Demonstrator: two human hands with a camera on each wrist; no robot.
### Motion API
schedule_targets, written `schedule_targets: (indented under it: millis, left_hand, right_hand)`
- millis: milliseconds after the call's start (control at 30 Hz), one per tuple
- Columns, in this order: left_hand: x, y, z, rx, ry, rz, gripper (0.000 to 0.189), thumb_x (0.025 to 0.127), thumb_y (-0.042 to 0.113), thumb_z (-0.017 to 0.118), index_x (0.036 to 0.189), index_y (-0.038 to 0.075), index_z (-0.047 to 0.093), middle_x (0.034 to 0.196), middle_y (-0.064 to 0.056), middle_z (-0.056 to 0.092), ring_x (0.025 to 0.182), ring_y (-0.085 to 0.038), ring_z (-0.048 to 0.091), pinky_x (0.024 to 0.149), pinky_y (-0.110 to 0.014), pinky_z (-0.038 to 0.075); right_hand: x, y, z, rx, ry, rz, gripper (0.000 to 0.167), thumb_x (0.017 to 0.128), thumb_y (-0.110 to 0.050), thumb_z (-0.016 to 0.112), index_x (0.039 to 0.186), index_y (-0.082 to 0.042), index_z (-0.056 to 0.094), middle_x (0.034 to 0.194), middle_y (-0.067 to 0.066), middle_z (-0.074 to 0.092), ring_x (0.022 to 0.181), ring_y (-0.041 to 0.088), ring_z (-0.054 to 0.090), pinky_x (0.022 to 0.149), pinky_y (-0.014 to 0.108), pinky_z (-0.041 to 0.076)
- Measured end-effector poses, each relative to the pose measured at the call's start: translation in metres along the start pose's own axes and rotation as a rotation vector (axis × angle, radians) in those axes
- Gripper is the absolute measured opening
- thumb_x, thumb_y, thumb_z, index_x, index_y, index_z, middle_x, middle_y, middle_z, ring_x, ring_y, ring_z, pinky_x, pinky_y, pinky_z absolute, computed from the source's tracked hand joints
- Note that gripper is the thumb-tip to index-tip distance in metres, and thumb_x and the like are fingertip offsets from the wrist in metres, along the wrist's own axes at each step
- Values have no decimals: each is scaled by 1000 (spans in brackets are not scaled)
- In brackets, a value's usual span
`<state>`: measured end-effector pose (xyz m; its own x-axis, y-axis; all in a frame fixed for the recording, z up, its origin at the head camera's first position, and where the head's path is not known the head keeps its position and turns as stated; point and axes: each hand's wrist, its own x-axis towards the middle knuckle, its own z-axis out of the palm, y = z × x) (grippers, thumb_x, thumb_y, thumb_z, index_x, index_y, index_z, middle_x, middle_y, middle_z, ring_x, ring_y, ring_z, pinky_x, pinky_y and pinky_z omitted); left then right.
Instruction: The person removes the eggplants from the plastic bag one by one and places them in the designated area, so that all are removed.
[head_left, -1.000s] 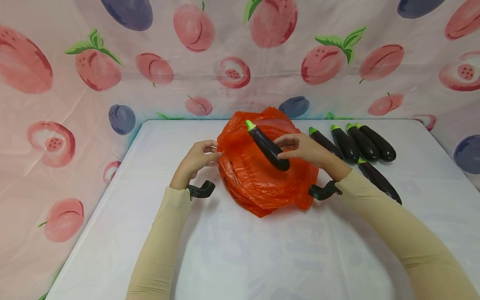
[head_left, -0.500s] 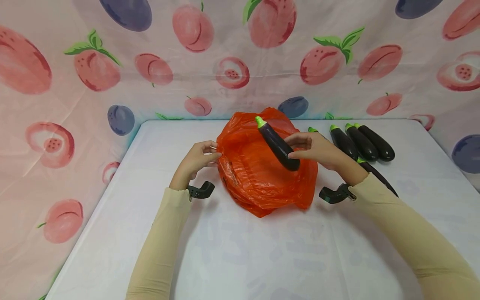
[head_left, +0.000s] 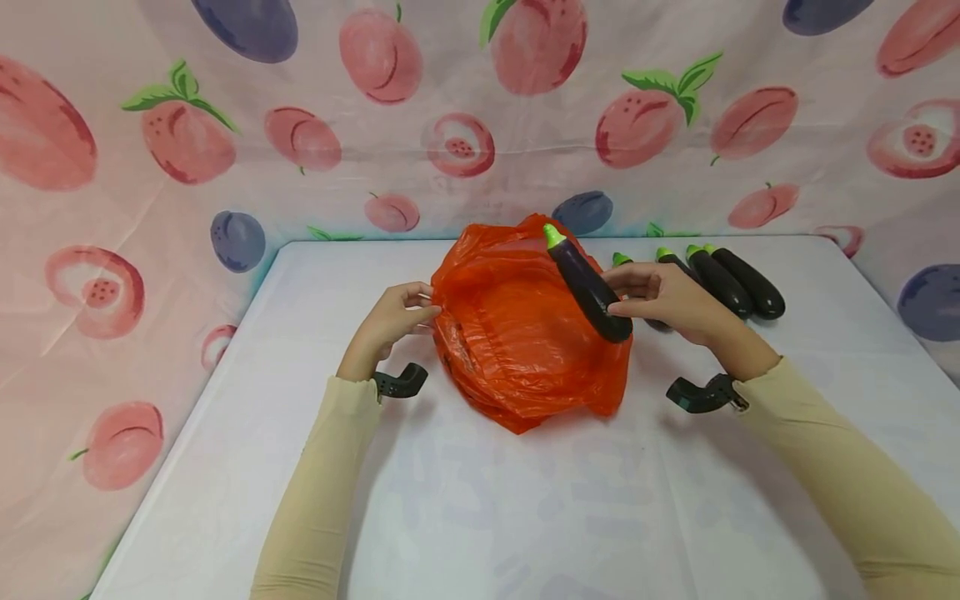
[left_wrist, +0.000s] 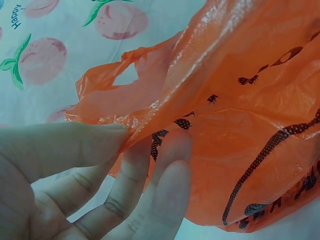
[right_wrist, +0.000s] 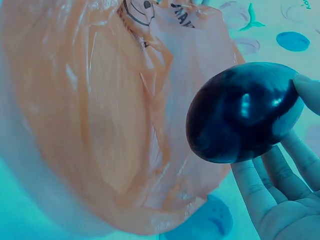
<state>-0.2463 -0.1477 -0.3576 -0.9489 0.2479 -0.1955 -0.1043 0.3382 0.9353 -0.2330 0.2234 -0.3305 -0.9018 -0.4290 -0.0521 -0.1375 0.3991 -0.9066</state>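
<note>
An orange-red plastic bag lies on the white table with its mouth spread open. At its left edge my left hand pinches the rim; in the left wrist view the thumb and fingers hold the thin orange plastic. My right hand grips a dark eggplant near its blunt end, held above the right part of the bag. The eggplant tilts, green stem end up and to the left. In the right wrist view, its shiny round end lies between thumb and fingers, beside the bag.
Several more eggplants lie at the back right of the table, some partly hidden behind my right hand and arm. A fruit-print cloth hangs behind the table. A black wrist camera juts out below my right wrist.
My right hand has moved to the right with the eggplant, from over the middle of the bag to its right side. My left hand keeps its place at the rim.
</note>
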Motion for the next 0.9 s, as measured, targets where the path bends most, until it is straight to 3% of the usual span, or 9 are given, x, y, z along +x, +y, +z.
schedule_targets:
  millis: [267,633,900]
  left_hand:
    - [-1,-1,-1,-12,4,-3,23,92,5,55,112,-6,50,112,-19,57,75,-10,63,91,-50,52]
    - [-2,-2,0,-18,9,2,23,92,4,55,112,-7,51,110,-19,58,73,-10,64,89,-50,52]
    - [-1,-2,0,-3,3,-1,23,93,6,55,112,-6,50,111,-19,58,75,-11,64,90,-48,53]
  right_hand:
    - [-15,6,-13,-21,63,15,41,87,-12,67,124,-2,55,104,-13,63,97,5,60,79,17,55]
    - [-43,19,-35,-103,159,72,37,88,-14,66,123,-7,57,99,-22,62,94,-5,59,78,9,50]
    - [-61,32,-55,-80,201,94,33,88,-7,63,110,-31,61,99,-25,62,93,-7,59,78,5,47]
